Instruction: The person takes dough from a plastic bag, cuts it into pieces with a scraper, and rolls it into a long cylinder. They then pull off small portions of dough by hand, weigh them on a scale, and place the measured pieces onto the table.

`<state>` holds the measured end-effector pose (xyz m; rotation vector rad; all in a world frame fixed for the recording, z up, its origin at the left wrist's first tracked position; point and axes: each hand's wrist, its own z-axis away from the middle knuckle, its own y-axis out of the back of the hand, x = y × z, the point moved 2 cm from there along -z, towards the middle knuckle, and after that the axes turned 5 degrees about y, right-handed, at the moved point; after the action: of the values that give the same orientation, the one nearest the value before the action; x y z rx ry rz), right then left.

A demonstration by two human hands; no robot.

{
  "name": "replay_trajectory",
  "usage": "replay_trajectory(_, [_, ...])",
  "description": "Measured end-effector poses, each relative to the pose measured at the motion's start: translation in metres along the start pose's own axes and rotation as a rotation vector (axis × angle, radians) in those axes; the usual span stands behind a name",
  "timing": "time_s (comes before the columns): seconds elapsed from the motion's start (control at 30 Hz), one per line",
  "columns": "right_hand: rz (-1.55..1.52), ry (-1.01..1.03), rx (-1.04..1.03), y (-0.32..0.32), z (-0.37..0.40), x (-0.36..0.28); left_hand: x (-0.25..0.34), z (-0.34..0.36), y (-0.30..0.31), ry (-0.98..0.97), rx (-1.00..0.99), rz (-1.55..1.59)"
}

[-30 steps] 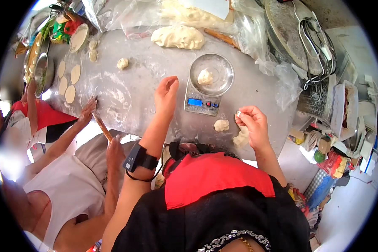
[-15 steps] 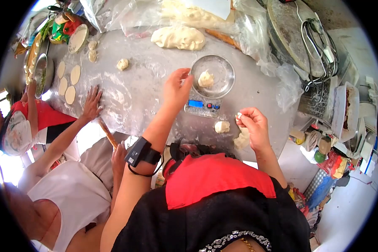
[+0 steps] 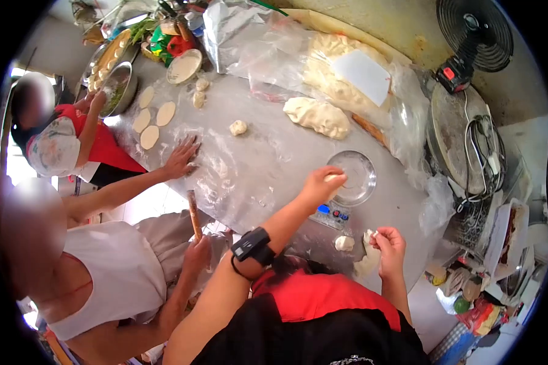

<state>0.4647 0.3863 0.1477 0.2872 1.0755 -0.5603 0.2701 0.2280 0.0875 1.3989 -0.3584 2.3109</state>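
Note:
My left hand [image 3: 320, 186] is closed around a dough piece [image 3: 333, 179] at the near left rim of a round metal dish [image 3: 364, 176]. The dish rests on a digital scale [image 3: 330, 215] with a lit blue display. Pinched between the fingertips of my right hand [image 3: 391, 244] is a small bit of dough [image 3: 373, 233]. Just left of that hand a longer strip of dough [image 3: 366, 261] lies on the metal table. Between the scale and the strip sits a small dough lump [image 3: 344, 243].
A big dough mass [image 3: 316, 117] lies beyond the dish, beside plastic-covered dough [image 3: 329, 55]. One co-worker's hand [image 3: 181, 157] rests on the floured table; the other holds a rolling pin [image 3: 194, 214]. Flat dough rounds [image 3: 165, 114] and a dough ball [image 3: 238, 128] lie leftward. Another person handles a bowl [image 3: 123, 91].
My left hand has taken the dough piece out of the dish. My right hand still pinches its small bit. The head view has swung left, shifting everything rightward and down.

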Motion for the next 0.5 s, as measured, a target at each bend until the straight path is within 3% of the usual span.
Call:
replay_trajectory(0.03, [0.006,-0.013,0.002,0.000,-0.001,0.002,-0.002,0.006,0.009,0.246,-0.028,0.246])
replay_trajectory(0.13, [0.013,-0.006,-0.032,-0.005,0.004,0.000,-0.035,0.024,0.040,0.452,0.191,0.791])
replay_trajectory(0.23, [0.038,0.009,-0.038,-0.013,0.007,-0.004,-0.083,0.018,0.087,0.509,0.270,0.932])
replay_trajectory(0.33, [0.030,0.039,-0.064,-0.013,0.010,-0.004,-0.055,0.005,0.173,0.243,0.524,0.995])
replay_trajectory(0.4, [0.033,0.030,-0.060,-0.012,0.011,-0.005,-0.006,0.001,0.221,-0.089,0.614,1.099])
replay_trajectory(0.43, [0.032,0.023,-0.051,-0.011,0.011,-0.003,0.017,0.007,0.236,0.019,0.754,0.878])
replay_trajectory(0.5, [0.063,0.045,-0.015,0.000,0.005,0.007,0.046,0.013,0.244,0.019,1.041,0.615])
